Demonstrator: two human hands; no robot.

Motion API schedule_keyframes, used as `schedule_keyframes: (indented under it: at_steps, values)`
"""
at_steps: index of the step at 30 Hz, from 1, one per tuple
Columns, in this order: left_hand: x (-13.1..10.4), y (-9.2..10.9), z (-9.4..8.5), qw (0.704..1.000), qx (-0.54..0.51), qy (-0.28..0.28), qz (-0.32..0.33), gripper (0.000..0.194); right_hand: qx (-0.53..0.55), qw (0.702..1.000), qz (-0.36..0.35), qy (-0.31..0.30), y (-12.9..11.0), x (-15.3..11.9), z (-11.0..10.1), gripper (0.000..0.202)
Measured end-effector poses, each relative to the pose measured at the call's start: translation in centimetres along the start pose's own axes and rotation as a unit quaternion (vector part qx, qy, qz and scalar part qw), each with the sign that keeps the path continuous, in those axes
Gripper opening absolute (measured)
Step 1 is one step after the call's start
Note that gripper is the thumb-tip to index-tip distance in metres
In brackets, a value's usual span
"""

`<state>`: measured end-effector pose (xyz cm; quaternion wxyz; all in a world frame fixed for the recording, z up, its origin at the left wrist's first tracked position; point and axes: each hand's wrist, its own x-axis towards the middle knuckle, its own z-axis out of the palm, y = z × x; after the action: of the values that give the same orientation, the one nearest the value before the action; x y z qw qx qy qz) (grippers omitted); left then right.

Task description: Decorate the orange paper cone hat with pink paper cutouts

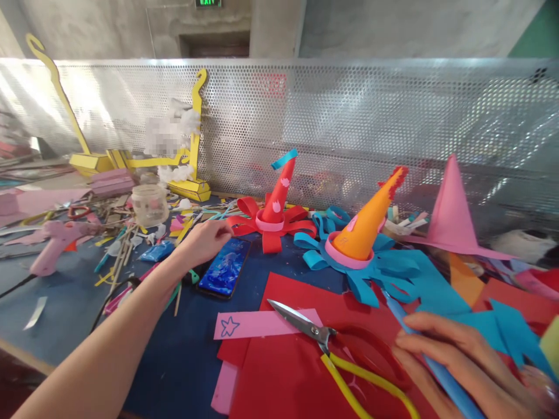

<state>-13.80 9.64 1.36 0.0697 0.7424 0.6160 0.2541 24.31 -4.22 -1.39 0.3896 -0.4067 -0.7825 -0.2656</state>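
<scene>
My left hand (212, 235) reaches forward over a lit phone (225, 267), its fingers closed at the left loop of a red paper cone hat (275, 201); the fingertips are partly hidden. That hat has a pink band, red loops and a blue strip at its tip. In my right hand (458, 361) is a blue pen (406, 320), its tip pointing toward the blue loops of an orange cone hat (360, 233). Between the hands, scissors (318, 334) with red and yellow handles lie spread on red sheets (279, 372) and a pink strip (257, 325) bearing a drawn star.
A pink cone hat (452, 209) stands at right, near blue paper (437, 285). To the left lie a pink glue gun (56, 244), a plastic jar (149, 205), sticks and scraps. Yellow hooked stands (194, 151) rise before a perforated metal screen (349, 116).
</scene>
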Motion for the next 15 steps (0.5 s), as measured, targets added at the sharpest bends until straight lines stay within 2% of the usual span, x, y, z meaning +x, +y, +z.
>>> schedule_keyframes:
  at_steps: [3, 7, 12, 15]
  values:
    - [-0.4, -0.7, -0.8, 0.999, 0.010, -0.032, 0.013, 0.024, 0.000, 1.000, 0.010, -0.004, 0.2, 0.1, 0.3, 0.014]
    - [-0.9, -0.5, -0.8, 0.996, 0.047, -0.067, 0.024, 0.026, 0.008, 1.000, 0.001, -0.006, 0.6, -0.1, 0.3, 0.008]
    - [-1.3, -0.3, -0.3, 0.981, 0.156, -0.102, -0.056, 0.060, 0.004, 1.000, -0.005, -0.005, 0.4, -0.2, 0.4, 0.007]
    - [-1.2, -0.6, -0.1, 0.973, 0.174, -0.129, -0.076, 0.069, 0.009, 1.000, -0.003, -0.007, 0.4, -0.4, 0.3, 0.008]
